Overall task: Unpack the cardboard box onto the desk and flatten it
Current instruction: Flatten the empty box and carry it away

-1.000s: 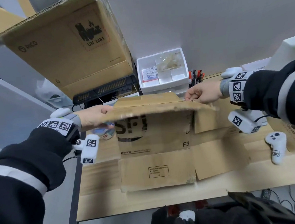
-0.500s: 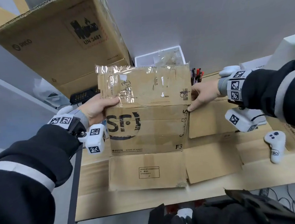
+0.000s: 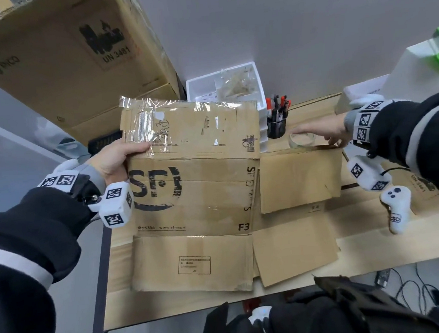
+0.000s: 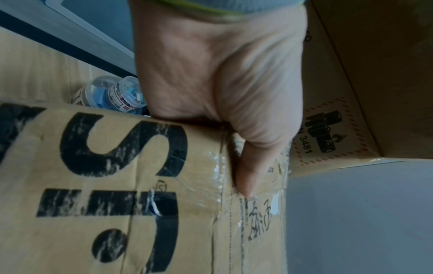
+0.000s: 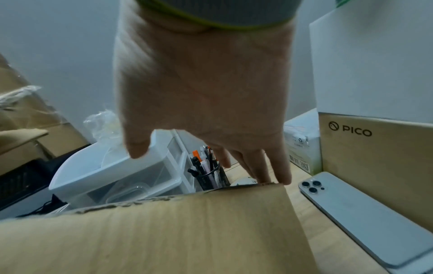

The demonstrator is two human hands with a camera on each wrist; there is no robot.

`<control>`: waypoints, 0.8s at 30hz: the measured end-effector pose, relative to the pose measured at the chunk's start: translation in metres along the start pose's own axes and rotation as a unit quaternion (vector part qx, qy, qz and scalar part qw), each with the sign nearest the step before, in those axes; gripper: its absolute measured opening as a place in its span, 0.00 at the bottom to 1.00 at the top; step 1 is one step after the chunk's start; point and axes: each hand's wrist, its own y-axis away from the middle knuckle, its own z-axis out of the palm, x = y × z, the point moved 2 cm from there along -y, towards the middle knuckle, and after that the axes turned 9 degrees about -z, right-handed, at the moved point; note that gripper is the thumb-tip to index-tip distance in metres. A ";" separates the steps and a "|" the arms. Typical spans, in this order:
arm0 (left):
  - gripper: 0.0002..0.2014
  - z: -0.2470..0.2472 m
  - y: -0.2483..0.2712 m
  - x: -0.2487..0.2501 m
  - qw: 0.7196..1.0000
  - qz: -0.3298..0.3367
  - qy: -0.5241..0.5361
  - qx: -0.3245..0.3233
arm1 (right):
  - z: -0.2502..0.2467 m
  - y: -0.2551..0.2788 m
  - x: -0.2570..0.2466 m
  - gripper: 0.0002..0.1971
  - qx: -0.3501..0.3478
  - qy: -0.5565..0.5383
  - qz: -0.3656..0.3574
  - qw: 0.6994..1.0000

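Cardboard box (image 3: 194, 194): flattened on desk (image 3: 377, 248). Left hand (image 3: 115, 158) grips its left edge (thumb on tape); right hand (image 3: 326, 131), fingers straight, touches its right flap.

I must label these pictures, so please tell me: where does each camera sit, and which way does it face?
Head: looks down at the flattened brown cardboard box; both sleeves show.
Left wrist: along the left hand, which grips that box's edge.
Right wrist: along the right hand, fingers at a flap's edge.
All share the box.
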 end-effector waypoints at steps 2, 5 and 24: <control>0.10 0.000 -0.001 -0.001 1.000 -0.002 -0.003 0.007 | 0.002 -0.004 0.006 0.30 0.021 0.014 0.011 1.000; 0.08 0.001 -0.003 -0.003 1.000 -0.011 -0.008 0.028 | 0.007 -0.012 0.021 0.29 0.044 0.048 0.039 0.997; 0.18 -0.003 0.001 -0.011 0.994 0.020 -0.018 0.111 | 0.004 -0.025 0.045 0.09 0.057 -0.062 0.109 0.990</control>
